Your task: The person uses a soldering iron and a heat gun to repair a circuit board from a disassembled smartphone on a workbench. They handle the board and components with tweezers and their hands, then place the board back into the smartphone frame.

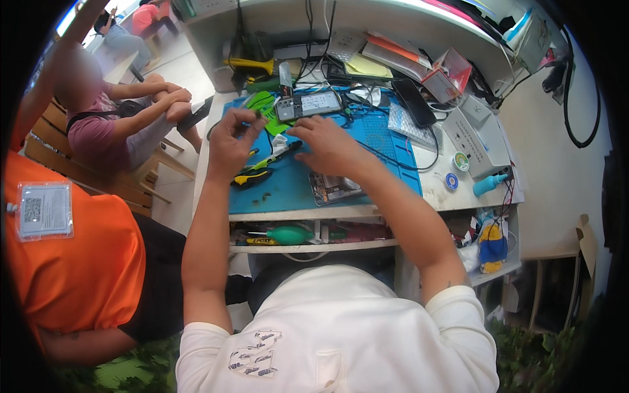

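My left hand (232,141) is raised over the left part of a blue work mat (295,202). Its thumb and fingers pinch together around something small and dark that I cannot make out. My right hand (331,145) hovers over the middle of the mat, fingers apart. Between its thumb and forefinger lies the black end of a slim green-and-black tool (278,156); no grip on it shows. Beyond the hands rests an opened phone (309,105) beside a bright green piece (265,110). Another opened phone (335,188), its insides bare, sits below my right wrist. Yellow-and-black pliers (251,177) lie near my left wrist.
At the right are a dark phone (414,103) on bubble wrap, a white box (475,137), two small spools and a blue bottle (489,185). An open drawer (308,247) under the mat holds a green blower bulb (290,234). A person in orange (78,242) is close on the left.
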A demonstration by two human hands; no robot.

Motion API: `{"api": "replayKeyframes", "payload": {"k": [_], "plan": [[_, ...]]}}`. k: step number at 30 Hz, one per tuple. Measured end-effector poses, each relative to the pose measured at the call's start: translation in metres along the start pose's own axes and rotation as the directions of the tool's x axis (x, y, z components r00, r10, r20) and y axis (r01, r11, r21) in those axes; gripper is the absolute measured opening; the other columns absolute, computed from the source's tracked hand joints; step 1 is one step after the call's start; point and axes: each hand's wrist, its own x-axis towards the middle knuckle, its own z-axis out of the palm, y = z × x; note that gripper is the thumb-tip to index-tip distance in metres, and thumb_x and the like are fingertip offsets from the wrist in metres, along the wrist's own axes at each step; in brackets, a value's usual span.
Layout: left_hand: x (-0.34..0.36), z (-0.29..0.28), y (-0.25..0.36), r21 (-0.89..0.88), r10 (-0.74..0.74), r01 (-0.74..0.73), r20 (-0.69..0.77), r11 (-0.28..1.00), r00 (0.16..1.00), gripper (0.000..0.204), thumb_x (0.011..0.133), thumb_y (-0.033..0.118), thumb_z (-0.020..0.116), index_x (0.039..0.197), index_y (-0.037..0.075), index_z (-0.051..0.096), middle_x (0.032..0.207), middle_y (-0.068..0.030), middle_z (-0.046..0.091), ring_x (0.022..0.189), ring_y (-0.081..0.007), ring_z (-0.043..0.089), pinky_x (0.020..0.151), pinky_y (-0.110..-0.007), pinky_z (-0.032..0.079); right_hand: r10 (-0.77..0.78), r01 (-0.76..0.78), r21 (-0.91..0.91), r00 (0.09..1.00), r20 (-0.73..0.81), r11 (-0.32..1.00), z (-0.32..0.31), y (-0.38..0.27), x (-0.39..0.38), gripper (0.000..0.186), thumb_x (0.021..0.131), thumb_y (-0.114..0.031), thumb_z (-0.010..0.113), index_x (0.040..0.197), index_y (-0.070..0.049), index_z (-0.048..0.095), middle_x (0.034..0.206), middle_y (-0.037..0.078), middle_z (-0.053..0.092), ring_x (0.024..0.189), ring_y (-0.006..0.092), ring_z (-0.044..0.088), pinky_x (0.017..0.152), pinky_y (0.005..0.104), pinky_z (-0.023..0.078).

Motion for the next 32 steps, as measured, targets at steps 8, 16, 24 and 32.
{"api": "replayKeyframes", "payload": {"k": [8,16,24,32], "plan": [[-0.049,0.022,0.063,0.373,-0.012,-0.285,0.626,0.883,0.780,0.022,0.089,0.007,0.090,0.111,0.011,0.088,0.102,-0.0090,0.079,0.095,-0.0282,0.075,0.084,-0.040,0.061,0.149,-0.134,-0.065,0.890,0.431,0.989,-0.078,-0.009,-0.076,0.084,0.076,-0.034,0.099,0.150,-0.008,0.068,0.144,0.013,0.069,0.138,0.0367,0.059,0.118,0.0483,0.047],[-0.074,0.035,0.073,0.561,-0.105,-0.286,0.564,0.777,0.819,0.014,0.097,0.013,0.081,0.108,0.004,0.081,0.100,-0.0119,0.073,0.101,-0.0329,0.073,0.092,-0.046,0.059,-0.024,0.018,0.019,0.935,0.354,1.000,-0.075,-0.016,-0.088,0.064,0.084,-0.020,0.093,0.145,-0.018,0.074,0.142,0.011,0.069,0.137,0.0363,0.060,0.119,0.0499,0.045],[-0.087,0.043,0.067,0.540,-0.037,-0.253,0.468,0.803,0.883,0.011,0.097,0.010,0.083,0.107,0.005,0.080,0.103,-0.0126,0.072,0.095,-0.0355,0.074,0.084,-0.046,0.059,-0.089,0.071,0.065,0.940,0.330,0.995,-0.064,-0.018,-0.088,0.042,0.087,-0.013,0.088,0.128,-0.019,0.085,0.146,0.011,0.069,0.138,0.0356,0.061,0.120,0.0498,0.045],[-0.095,0.045,0.053,0.498,-0.017,-0.200,0.397,0.844,0.917,0.011,0.098,0.009,0.083,0.107,0.004,0.082,0.106,-0.0135,0.073,0.094,-0.0360,0.075,0.082,-0.045,0.060,-0.102,0.083,0.072,0.944,0.314,0.994,-0.063,-0.019,-0.090,0.041,0.086,-0.012,0.088,0.126,-0.019,0.086,0.149,0.013,0.069,0.140,0.0362,0.061,0.121,0.0505,0.045]]}}
